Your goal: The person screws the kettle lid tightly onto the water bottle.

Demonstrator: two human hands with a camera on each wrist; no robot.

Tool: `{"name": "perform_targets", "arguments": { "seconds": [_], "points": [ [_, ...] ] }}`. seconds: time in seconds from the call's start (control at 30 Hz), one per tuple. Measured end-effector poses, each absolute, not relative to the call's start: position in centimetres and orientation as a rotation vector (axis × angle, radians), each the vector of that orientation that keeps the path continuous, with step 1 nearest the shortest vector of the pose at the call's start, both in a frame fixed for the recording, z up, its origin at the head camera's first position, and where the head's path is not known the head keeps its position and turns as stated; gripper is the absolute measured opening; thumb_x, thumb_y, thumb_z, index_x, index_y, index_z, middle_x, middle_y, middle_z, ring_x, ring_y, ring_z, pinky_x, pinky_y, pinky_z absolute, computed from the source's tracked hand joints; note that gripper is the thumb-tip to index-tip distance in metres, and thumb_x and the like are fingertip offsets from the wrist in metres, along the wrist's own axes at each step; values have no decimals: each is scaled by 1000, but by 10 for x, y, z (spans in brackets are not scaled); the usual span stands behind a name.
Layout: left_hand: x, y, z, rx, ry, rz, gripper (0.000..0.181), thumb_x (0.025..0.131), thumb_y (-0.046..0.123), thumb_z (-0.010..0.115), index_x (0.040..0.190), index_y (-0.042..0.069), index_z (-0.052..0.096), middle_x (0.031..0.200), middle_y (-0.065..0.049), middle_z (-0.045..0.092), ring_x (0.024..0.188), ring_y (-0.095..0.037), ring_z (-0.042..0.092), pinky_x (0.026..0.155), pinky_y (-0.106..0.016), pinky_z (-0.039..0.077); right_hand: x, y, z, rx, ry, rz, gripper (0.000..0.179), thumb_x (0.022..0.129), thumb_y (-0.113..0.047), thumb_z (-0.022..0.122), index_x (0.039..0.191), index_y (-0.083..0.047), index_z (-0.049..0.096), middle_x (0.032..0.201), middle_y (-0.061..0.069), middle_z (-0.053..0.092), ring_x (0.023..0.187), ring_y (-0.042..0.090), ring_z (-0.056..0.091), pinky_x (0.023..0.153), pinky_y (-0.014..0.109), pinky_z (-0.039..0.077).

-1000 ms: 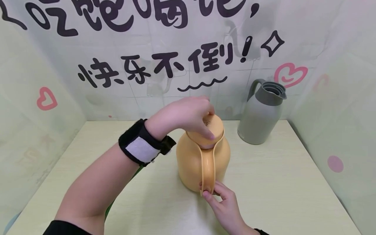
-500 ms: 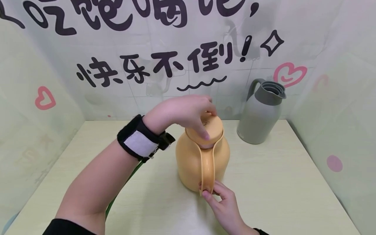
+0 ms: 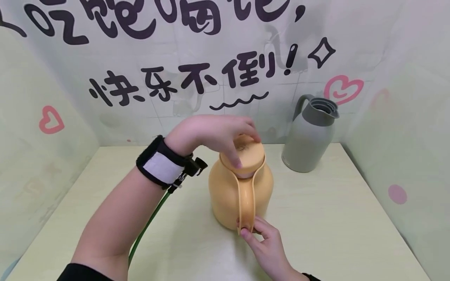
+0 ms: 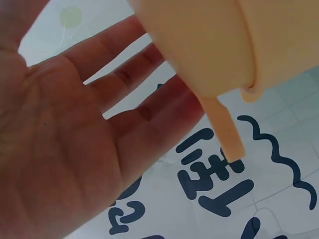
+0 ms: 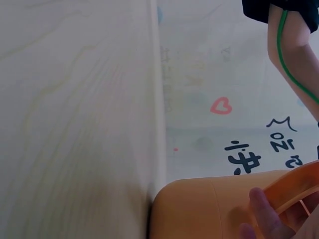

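Observation:
A yellow-orange thermos jug (image 3: pixel 225 195) stands upright on the table in the head view, its handle facing me. My left hand (image 3: pixel 223 132) reaches over from the left and grips the round lid (image 3: pixel 251 156) on top, thumb on the near side and fingers at the far side. In the left wrist view the fingers of that hand (image 4: pixel 65 129) lie against the lid (image 4: pixel 199 45), and a flat tab (image 4: pixel 227 132) sticks out below them. Down at the handle (image 3: pixel 247 199), my right hand (image 3: pixel 268 246) pinches its lower end between thumb and fingers.
A grey thermos jug (image 3: pixel 307 144) without a visible lid stands at the back right. Printed cloth walls (image 3: pixel 197 101) enclose the pale wooden table (image 3: pixel 323 222) on three sides. A green cable (image 3: pixel 147 226) runs beneath my left forearm.
My left hand has turned slightly clockwise, its thumb shifting left on the near side of the lid. The right hand keeps its hold, and the jug stays in place.

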State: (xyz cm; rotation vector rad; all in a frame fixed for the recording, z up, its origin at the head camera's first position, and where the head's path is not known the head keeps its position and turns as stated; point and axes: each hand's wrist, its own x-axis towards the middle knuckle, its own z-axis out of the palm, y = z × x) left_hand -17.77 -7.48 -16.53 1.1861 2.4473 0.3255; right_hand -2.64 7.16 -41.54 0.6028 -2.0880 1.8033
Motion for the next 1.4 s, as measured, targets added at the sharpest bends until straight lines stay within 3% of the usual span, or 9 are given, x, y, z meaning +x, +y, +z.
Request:
{"name": "perform_targets", "arguments": {
  "seconds": [0.23,0.43,0.67,0.9,1.07,1.17,1.4],
  "points": [
    [-172,-75,-160,1158,2469,293,69,73,19,80,136,13,52,133,0,47,116,-14,46,98,-29,35,-27,72,-416,617,-2080,1798,14,83,7,67,90,-5,69,95,11,68,86,12,61,68,29,49],
    [-163,-68,-144,1091,2582,289,71,80,34,77,141,14,47,146,-5,38,131,-16,36,104,-32,31,-27,72,-416,610,-2082,1799,15,83,6,67,90,-8,70,95,11,68,85,12,61,69,29,50],
    [-153,-59,-134,1018,2678,261,67,83,40,72,139,12,48,140,-2,45,128,-16,40,102,-30,32,-27,72,-415,609,-2083,1809,11,84,6,67,90,-3,69,95,10,68,85,11,60,68,30,50],
    [-152,-52,-146,940,2706,155,63,81,39,73,136,14,53,134,-1,52,121,-17,46,97,-32,37,-28,72,-415,628,-2075,1803,13,83,7,67,90,-3,69,93,10,67,83,11,60,67,30,50],
    [-155,-50,-160,982,2693,98,51,78,35,74,124,16,63,112,-1,61,102,-17,53,85,-30,42,-28,72,-415,627,-2077,1800,12,83,7,67,89,-3,69,93,9,67,83,11,60,67,29,50],
    [-155,-49,-164,990,2699,90,46,78,33,73,120,15,65,102,0,61,96,-18,53,81,-30,42,-28,72,-415,626,-2081,1796,11,83,6,67,89,-3,69,93,9,67,83,11,60,68,29,50],
    [-154,-48,-165,997,2708,95,46,78,31,74,120,14,65,101,-1,61,98,-19,52,81,-31,42,-28,73,-415,615,-2090,1792,14,83,5,68,88,-8,69,93,9,68,84,12,61,68,28,50]
  ]
}}
